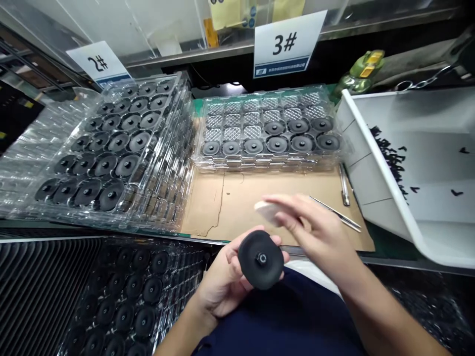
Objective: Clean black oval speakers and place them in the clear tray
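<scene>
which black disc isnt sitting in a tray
The black disc held in the left hand: it is out of the trays, while the others in view sit in pockets of the clear plastic trays.

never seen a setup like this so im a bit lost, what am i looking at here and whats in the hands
This picture comes from a camera worn on a person's head, looking down at their own bare hands, and no machine is in view. The left hand holds a black round part with a small hole at its centre. The right hand has a white oval pad at its fingertips. Below them lies a cardboard sheet with steel tweezers on it. Beyond it, a clear plastic tray holds rows of similar black parts. On the right, a white bin holds small black bits.
</scene>
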A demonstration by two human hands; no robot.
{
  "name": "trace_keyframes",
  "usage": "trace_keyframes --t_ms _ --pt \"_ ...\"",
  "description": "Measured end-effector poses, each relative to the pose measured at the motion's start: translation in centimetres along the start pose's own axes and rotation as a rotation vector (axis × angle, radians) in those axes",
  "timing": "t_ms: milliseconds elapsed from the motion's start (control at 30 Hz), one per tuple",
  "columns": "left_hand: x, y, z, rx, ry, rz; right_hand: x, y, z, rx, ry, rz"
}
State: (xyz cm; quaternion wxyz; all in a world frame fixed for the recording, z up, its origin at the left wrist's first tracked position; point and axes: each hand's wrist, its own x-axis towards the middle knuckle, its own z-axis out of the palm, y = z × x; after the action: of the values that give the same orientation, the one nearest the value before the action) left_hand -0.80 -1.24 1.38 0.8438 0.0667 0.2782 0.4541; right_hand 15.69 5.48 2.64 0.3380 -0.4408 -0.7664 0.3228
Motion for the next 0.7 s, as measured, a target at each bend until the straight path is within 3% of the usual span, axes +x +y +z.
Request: trace_keyframes --t_ms 67,133,267,333,400,467,500,567,633,700 --pt "0.0 0.1 0.1 -0.011 -0.004 0.043 -0.9 2.9 0.2 -0.002 -0.001 0.267" --pt "0.1 0.0 0.0 -0.014 0.005 0.062 -2.9 5.1 1.2 0.044 -0.059 0.386" --pt "0.5 -0.7 -0.7 0.000 0.027 0.049 -7.7 6.9 4.0 0.162 -0.186 0.408" --pt "0.8 -0.9 -0.7 0.012 0.012 0.036 -8.9 7.0 4.2 0.169 -0.200 0.409" --pt "1.1 -1.0 -0.4 0.020 -0.023 0.019 -8.7 6.4 3.0 0.142 -0.146 0.442" --pt "1.4 -1.0 0.1 0.034 -0.044 0.005 -7.7 4.9 1.0 0.059 0.016 0.467" --pt "1.5 -1.1 0.3 0.044 -0.043 -0.001 -7.0 3.9 0.0 0.012 0.124 0.436" --pt "1.6 -1.3 0.5 0.065 -0.026 -0.006 -5.7 1.8 -1.3 -0.046 0.282 0.219" --pt "1.6 -1.5 0.3 0.079 0.027 0.006 -4.5 0.4 -1.5 -0.035 0.269 -0.081" --pt "1.4 -1.8 -0.3 0.096 0.101 0.038 -3.8 0.2 -1.1 -0.048 0.135 -0.208"
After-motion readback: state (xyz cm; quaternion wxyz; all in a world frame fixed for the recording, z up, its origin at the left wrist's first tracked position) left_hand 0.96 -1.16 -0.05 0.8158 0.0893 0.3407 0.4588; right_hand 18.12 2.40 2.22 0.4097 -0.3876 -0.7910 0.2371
